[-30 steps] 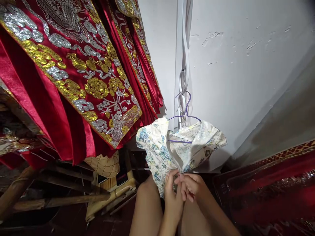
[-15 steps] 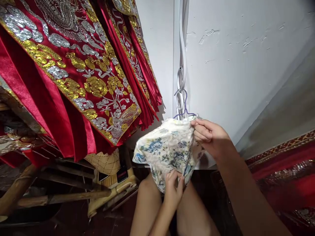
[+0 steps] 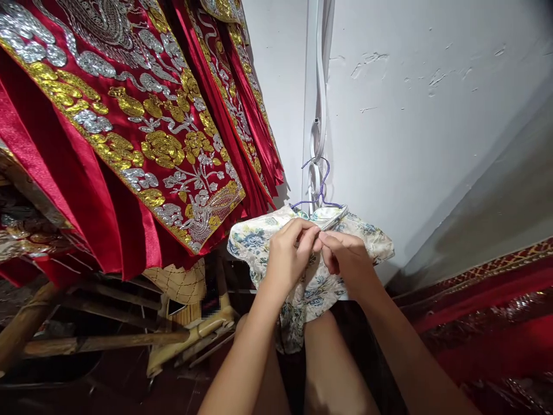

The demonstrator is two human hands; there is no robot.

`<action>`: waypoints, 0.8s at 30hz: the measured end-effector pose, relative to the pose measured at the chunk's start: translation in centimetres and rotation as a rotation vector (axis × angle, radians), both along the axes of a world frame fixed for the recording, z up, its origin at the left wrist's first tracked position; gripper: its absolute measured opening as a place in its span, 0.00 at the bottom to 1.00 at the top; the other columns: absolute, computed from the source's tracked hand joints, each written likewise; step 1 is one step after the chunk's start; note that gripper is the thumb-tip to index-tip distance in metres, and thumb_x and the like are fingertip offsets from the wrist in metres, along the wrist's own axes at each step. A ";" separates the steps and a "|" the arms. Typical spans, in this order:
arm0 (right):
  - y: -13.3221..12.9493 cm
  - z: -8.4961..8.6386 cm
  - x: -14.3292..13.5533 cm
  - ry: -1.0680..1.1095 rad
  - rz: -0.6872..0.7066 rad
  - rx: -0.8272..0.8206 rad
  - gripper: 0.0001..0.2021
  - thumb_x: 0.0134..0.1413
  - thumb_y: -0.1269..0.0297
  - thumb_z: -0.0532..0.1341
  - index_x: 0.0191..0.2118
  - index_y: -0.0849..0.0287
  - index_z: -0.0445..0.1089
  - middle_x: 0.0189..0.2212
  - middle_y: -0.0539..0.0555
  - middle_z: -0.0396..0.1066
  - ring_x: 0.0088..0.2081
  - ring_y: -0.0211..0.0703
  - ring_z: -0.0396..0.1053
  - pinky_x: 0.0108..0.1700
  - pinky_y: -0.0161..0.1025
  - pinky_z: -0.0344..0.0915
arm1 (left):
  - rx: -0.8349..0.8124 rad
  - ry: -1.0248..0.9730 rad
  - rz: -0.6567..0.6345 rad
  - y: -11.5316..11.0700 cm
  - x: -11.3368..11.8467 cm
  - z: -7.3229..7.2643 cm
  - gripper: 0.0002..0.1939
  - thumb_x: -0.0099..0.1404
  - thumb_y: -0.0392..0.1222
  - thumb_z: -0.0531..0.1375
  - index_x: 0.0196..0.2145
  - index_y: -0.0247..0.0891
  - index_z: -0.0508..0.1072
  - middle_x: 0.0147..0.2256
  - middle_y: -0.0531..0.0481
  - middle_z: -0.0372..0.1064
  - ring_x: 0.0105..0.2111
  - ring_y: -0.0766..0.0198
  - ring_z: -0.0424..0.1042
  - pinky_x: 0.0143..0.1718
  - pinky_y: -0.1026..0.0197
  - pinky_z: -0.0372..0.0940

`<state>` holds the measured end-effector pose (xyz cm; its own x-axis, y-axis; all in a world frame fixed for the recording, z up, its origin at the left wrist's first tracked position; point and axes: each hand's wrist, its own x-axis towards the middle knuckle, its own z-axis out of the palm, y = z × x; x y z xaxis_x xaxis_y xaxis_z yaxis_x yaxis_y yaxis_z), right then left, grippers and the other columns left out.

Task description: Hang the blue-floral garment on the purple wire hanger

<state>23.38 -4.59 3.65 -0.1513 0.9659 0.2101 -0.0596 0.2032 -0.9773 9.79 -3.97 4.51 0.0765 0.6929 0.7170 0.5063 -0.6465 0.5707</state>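
The red embroidered cloth runs out of view at the top and left. A bamboo frame fades into shadow below, partly covering a netted tan thing, maybe a bag, contents unseen. The floral garment hangs on a purple hanger by the wall; left hand and right hand pinch its front edge, fingertips together, hiding any fastening.

Glossy red cloth (sequined), smooth bamboo
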 end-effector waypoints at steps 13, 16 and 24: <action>0.1 -1.7 -0.5 -0.045 -0.085 0.079 0.18 0.61 0.56 0.56 0.22 0.56 0.63 0.09 0.43 0.58 0.15 0.34 0.53 0.24 0.35 0.52 | 0.140 0.072 0.041 -0.5 -0.4 0.1 0.03 0.69 0.36 0.59 0.37 0.38 0.73 0.33 0.51 0.73 0.34 0.65 0.71 0.38 0.63 0.64; 0.1 -3.2 -0.5 -0.094 -0.065 0.011 0.18 0.59 0.56 0.55 0.20 0.56 0.63 0.07 0.43 0.57 0.14 0.34 0.52 0.23 0.35 0.51 | 0.212 -0.126 0.224 -0.4 -1.6 0.5 0.03 0.70 0.38 0.58 0.37 0.39 0.72 0.35 0.51 0.73 0.36 0.64 0.70 0.41 0.62 0.64; -3.9 -8.8 -1.1 -0.035 0.081 -0.167 0.19 0.56 0.55 0.56 0.17 0.55 0.61 0.06 0.43 0.52 0.12 0.34 0.48 0.21 0.36 0.47 | -0.193 -1.097 0.308 2.6 -7.3 -7.5 0.22 0.62 0.59 0.61 0.26 0.39 0.61 0.25 0.55 0.61 0.26 0.66 0.65 0.32 0.62 0.63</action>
<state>22.27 -8.51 -5.11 -0.2347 0.9712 0.0408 -0.0342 0.0337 -0.9988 2.48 -1.38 -2.97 -0.7130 0.6795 0.1733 -0.2024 -0.4360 0.8769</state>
